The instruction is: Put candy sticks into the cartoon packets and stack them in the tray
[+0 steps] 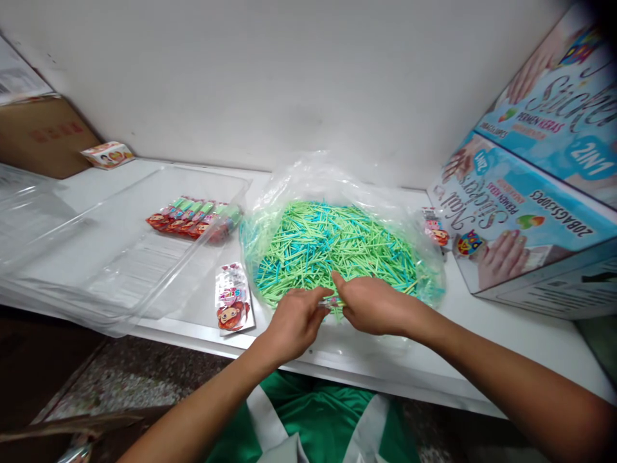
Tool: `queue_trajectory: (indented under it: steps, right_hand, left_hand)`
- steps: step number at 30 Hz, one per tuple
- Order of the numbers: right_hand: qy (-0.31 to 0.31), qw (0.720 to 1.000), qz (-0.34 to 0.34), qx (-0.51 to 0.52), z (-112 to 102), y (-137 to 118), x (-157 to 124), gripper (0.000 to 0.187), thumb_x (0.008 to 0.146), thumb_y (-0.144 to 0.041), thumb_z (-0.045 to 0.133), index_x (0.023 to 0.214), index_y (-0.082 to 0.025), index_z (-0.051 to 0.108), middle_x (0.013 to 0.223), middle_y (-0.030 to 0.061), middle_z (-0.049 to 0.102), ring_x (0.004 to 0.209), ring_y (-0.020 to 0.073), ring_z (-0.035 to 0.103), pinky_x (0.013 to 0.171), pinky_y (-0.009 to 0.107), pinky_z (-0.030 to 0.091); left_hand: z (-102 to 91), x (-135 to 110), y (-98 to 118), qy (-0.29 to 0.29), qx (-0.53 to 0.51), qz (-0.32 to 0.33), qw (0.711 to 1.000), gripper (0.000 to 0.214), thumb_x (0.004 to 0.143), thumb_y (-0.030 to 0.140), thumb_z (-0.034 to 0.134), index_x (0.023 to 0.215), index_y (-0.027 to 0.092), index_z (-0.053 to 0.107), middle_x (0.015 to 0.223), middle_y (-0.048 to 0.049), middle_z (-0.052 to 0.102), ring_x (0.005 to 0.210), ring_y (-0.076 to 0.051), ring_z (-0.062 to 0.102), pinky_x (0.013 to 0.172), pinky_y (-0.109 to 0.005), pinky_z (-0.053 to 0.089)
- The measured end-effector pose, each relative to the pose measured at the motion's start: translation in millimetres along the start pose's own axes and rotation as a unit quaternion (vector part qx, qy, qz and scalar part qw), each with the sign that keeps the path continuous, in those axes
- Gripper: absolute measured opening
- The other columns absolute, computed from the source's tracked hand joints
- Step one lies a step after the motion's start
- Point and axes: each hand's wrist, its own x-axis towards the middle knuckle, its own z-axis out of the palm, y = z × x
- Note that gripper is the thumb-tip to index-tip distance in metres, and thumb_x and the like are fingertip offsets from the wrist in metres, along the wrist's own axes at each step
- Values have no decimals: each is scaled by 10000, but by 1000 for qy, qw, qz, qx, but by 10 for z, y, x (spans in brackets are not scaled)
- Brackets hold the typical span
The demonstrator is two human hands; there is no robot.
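Note:
A clear plastic bag lies open on the table with a big heap of thin green and blue sticks in it. At the bag's near edge, my left hand pinches a small shiny wrapper with pink print between thumb and fingers. My right hand is closed at the wrapper's other side, its fingers curled and its thumb pointing forward. Much of the wrapper is hidden by my fingers. Left of the bag lies a flat silver packet with a red-haired cartoon character.
A clear plastic tray on the left holds a row of filled red packets. Printed cartons are stacked at the right, beside another small packet. A brown box and a small carton stand back left.

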Motion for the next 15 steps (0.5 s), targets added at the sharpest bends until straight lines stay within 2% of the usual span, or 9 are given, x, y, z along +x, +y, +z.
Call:
queue_trajectory:
  steps: [3,6,9,11,13,15]
  right_hand:
    - [-18,999,-17,-45,-32,-88,13,769,757,-127,516,1457,-65,202,850,175,703,783,294,664,615,328,429]
    - [-11,997,-57,-43,-96,-97,29,832,741,-106,539,1475,-96,149,890,162,702,806,284,661,630,318,437]
    - [7,991,-131,39,-176,12,11,802,735,-106,556,1463,-174,226,1051,140,673,912,260,638,671,291,441]
    - [2,975,-181,126,-211,104,-11,739,766,-213,597,1439,-208,293,1176,119,625,1003,244,604,744,284,444]
    - [17,960,-191,206,-204,147,-14,593,841,-355,543,1391,-201,384,1202,103,609,1042,225,580,822,296,433]
    - [74,948,-164,262,-149,118,16,454,922,-414,393,1305,-188,486,1164,94,620,1036,208,574,870,320,416]
  left_hand:
    - [-5,2,82,-47,16,17,999,232,885,276,438,1057,181,561,883,-90,665,848,-234,591,791,-337,372]
    - [14,7,107,-69,-7,-2,998,226,903,313,395,1000,174,545,853,-87,643,785,-217,585,731,-316,378]
    - [71,-3,61,-46,-130,-62,989,227,923,350,353,929,182,505,791,-54,613,707,-173,567,662,-278,389]
    - [120,-18,27,-41,-243,-94,965,246,922,399,356,882,185,470,732,-20,574,635,-136,534,616,-254,397]
    - [168,-30,17,-55,-347,-118,929,284,904,455,383,855,183,449,698,3,539,564,-103,494,550,-225,386]
    - [214,-30,36,-91,-414,-140,895,339,875,505,421,817,173,453,660,12,527,511,-79,468,498,-201,364]
